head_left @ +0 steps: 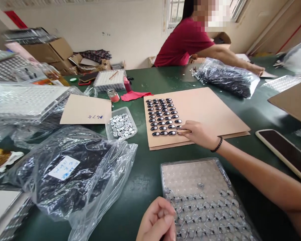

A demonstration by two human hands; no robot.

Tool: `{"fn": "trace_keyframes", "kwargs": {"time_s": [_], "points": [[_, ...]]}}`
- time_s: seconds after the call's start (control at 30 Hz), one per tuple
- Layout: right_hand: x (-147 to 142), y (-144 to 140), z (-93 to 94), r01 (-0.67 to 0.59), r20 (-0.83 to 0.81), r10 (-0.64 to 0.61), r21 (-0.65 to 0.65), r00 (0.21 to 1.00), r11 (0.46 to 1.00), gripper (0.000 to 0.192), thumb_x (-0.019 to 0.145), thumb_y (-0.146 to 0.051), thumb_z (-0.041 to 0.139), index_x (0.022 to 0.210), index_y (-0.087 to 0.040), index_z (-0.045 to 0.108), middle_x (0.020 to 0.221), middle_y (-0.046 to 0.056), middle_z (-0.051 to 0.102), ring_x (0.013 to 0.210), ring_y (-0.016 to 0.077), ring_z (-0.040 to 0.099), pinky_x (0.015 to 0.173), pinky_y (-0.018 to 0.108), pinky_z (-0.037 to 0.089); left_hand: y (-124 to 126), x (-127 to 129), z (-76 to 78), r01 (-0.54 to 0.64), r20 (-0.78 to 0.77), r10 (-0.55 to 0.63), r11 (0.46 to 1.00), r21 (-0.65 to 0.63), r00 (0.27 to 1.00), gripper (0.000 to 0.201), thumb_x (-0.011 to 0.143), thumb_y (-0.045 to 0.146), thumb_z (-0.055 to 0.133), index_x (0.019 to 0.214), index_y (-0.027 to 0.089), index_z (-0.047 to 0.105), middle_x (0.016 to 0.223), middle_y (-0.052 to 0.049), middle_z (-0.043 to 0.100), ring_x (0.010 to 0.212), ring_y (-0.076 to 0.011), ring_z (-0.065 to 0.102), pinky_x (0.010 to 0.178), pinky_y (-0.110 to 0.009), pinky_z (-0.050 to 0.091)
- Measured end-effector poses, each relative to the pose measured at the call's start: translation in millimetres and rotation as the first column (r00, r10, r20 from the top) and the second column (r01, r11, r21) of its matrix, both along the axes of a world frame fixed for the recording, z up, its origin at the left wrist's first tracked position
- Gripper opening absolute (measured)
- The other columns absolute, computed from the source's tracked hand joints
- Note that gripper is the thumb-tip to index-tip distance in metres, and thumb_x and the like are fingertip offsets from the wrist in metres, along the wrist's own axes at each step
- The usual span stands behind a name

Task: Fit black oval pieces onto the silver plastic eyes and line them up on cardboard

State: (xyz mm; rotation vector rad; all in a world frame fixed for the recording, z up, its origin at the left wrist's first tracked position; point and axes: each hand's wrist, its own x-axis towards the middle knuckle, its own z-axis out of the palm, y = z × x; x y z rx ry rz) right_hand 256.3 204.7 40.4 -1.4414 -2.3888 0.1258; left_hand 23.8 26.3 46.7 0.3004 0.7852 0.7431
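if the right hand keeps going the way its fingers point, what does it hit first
The right hand points left along the cardboard sheet, so it would first meet the nearest black oval pieces in the bottom row, which its fingertips already seem to touch.

Even, soft daylight fills the room, entering from the windows [175, 11] at the rear wall. Shadows on the green desk [145, 174] are faint and diffuse. Glare streaks the clear plastic bag [72, 177] at lower left and the transparent tray [205, 201] near the bottom edge. Wide-angle distortion bends and stretches objects toward the left and right margins, where detail softens. The centre, around the cardboard sheet [205, 107], is sharp; the left hand [158, 221] at the bottom edge is slightly blurred.
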Motion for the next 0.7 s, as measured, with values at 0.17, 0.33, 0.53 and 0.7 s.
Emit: {"fn": "trace_keyframes", "kwargs": {"time_s": [0.17,0.33,0.53,0.7], "points": [[4,0,-2.8,0.059,0.049,-0.058,-0.026,0.997,0.998,0.014,0.083,-0.027,0.053,0.078,-0.018,0.063,0.078,0.003,0.055,0.068,0.0148,0.053,0.060,0.024,0.038,2,0,-3.2,-0.023,0.029,0.021,0.998,0.052,0.999,0.016,0.070,0.027,0.062,0.072,0.015,0.052,0.046,0.004,0.048,0.031,0.0008,0.022,0.034,-0.014,0.013],[18,2,-6.9,0.127,-0.072,-0.128,-0.024,0.989,0.992,0.018,0.084,-0.030,0.050,0.077,-0.018,0.062,0.072,0.001,0.053,0.068,0.0138,0.051,0.061,0.023,0.036,2,2,1.8,-0.108,-0.009,0.108,0.994,0.007,0.994,0.008,0.075,0.021,0.056,0.074,0.015,0.052,0.048,0.004,0.046,0.031,0.0006,0.023,0.033,-0.015,0.012],[38,1,-20.9,0.175,-0.079,-0.181,-0.080,0.980,0.981,0.018,0.083,-0.031,0.052,0.075,-0.018,0.061,0.076,0.002,0.054,0.071,0.0142,0.051,0.061,0.022,0.034,14,-5,12.8,-0.390,0.003,0.390,0.920,-0.021,0.921,0.007,0.081,0.011,0.045,0.078,0.014,0.051,0.052,0.004,0.040,0.035,-0.0009,0.026,0.032,-0.014,0.020],[39,3,-26.8,0.162,-0.084,-0.167,-0.064,0.982,0.985,0.023,0.085,-0.034,0.049,0.075,-0.018,0.062,0.076,0.003,0.054,0.071,0.0148,0.052,0.061,0.022,0.034,30,-20,26.9,-0.669,-0.011,0.683,0.713,-0.211,0.730,0.010,0.083,0.007,0.039,0.083,0.010,0.049,0.069,-0.003,0.048,0.060,-0.0083,0.053,0.054,-0.022,0.050]]}}
